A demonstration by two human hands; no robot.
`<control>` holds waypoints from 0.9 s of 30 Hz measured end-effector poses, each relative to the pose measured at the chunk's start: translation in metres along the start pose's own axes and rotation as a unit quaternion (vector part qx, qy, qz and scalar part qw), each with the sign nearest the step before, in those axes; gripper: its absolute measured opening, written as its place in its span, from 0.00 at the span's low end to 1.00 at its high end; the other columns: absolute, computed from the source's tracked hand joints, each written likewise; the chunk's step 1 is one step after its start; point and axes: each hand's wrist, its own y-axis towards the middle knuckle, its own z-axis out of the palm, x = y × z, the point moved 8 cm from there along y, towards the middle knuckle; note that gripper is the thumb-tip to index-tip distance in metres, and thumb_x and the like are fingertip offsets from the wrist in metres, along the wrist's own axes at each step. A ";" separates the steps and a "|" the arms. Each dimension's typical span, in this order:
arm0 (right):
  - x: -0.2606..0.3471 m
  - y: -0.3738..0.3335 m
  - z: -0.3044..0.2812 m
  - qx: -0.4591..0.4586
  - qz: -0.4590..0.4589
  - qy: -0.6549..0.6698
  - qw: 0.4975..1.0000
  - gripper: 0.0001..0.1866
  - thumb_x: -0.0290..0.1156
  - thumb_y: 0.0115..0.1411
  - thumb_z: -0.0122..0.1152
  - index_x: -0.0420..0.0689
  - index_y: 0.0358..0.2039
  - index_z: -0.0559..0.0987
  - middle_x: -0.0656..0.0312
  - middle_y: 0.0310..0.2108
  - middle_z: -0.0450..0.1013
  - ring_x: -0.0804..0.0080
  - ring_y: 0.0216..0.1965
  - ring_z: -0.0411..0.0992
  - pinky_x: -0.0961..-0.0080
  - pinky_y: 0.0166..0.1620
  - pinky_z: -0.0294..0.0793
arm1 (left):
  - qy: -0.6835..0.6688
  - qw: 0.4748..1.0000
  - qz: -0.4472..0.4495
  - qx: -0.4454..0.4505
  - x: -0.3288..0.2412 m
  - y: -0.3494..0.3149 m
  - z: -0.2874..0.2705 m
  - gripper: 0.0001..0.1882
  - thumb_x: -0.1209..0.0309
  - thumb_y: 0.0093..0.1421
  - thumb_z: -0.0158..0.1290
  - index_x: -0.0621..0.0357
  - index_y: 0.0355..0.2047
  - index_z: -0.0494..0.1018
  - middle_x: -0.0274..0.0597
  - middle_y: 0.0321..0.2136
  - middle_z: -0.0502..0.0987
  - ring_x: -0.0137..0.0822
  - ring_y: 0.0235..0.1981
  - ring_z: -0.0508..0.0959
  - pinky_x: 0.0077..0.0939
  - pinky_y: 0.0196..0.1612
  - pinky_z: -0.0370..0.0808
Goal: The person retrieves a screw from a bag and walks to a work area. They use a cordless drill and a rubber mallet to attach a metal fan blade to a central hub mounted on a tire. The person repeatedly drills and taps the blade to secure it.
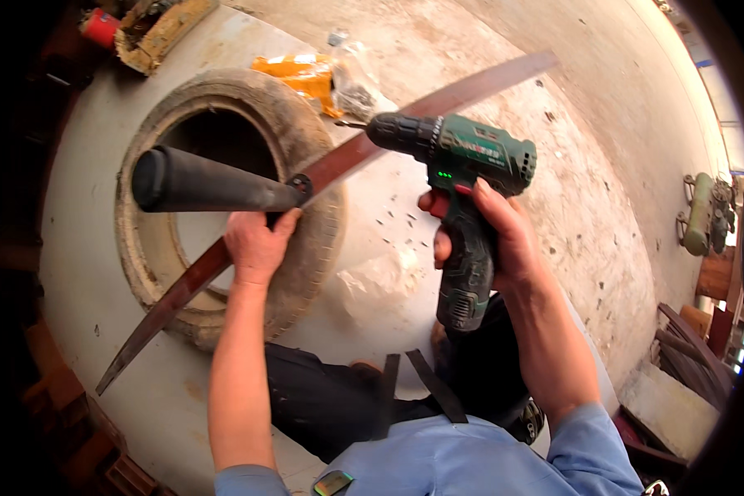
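My right hand [512,236] is wrapped round the handle of a green and black cordless drill [484,153], with small green lights lit on its side. The thumb rests near its red switch, and a short bit [350,124] points left from the chuck. A long curved reddish-brown strip [347,161], seemingly wooden, lies slantwise over an old tyre [306,248]. From its middle a black tube [223,183] rises toward me on a round foot [301,187]. My left hand [258,241] grips the strip beside this foot; some fingers are hidden underneath.
Several small dark screws [401,223] lie scattered right of the tyre, near a crumpled whitish bag [380,281]. Beyond the tyre are an orange-yellow package [302,78] and a clear plastic bag [355,78]. Stacked boards [698,351] and a green tank [698,215] stand far right.
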 end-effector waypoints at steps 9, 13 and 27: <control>0.015 -0.026 -0.020 -0.038 -0.058 0.016 0.997 0.30 0.48 0.68 0.49 0.31 0.54 0.68 0.46 0.44 0.75 0.66 0.25 0.78 0.71 0.26 0.82 | -0.035 0.999 0.023 0.012 -0.003 -0.002 -0.005 0.21 0.56 0.57 0.62 0.56 0.43 0.77 0.46 0.40 0.79 0.52 0.43 0.77 0.42 0.47 0.73; 0.026 -0.044 -0.032 -0.054 -0.084 0.047 0.994 0.29 0.45 0.66 0.53 0.32 0.55 0.68 0.46 0.42 0.76 0.65 0.24 0.78 0.71 0.26 0.82 | -0.047 0.991 0.016 -0.126 -0.009 -0.028 -0.025 0.21 0.68 0.58 0.62 0.64 0.49 0.73 0.48 0.43 0.77 0.49 0.44 0.77 0.38 0.50 0.72; 0.033 -0.100 -0.069 -0.116 -0.131 0.096 0.980 0.35 0.49 0.64 0.56 0.30 0.57 0.65 0.39 0.45 0.73 0.58 0.26 0.77 0.65 0.27 0.80 | -0.062 0.957 0.048 0.281 -0.129 -0.108 0.282 0.06 0.73 0.58 0.52 0.53 0.34 0.78 0.44 0.33 0.80 0.45 0.38 0.79 0.42 0.40 0.75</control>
